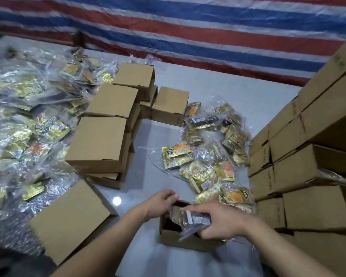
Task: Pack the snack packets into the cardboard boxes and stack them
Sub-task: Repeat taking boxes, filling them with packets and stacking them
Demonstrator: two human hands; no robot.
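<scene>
we see the open cardboard box (pixel 180 235) low in the frame at about 6 o'clock, sitting on the pale table (pixel 218 90). our right hand (pixel 222 221) grips a bagged snack packet (pixel 190 218), fingers curled over its top and thumb under it, so it is closed around the bag, not flat. the bag is partly inside the box mouth, with its lower end down in the cavity and its upper end still sticking out.

our left hand (pixel 161 202) sits at the box's far-left rim, about 10 o'clock from the bag, fingers bent over the edge; it looks like it steadies the box or holds a flap back. we cannot tell if it pinches the cardboard or just rests on it.

key relation: the bag's long axis runs roughly 10 to 4 o'clock, while the box's long side looks closer to 9 to 3. we judge that the bag needs a small turn and a downward push to seat flat. the right hand is the nearer one and is already on it; the left hand is just beside it.

more loose packets (pixel 208 156) lie at 12 to 1 o'clock from the box, near the right hand. closed boxes stand stacked at 3 o'clock (pixel 308 176) and at 10 o'clock (pixel 100 140). a big pile of bagged snacks (pixel 24 116) lies at 9 o'clock.
</scene>
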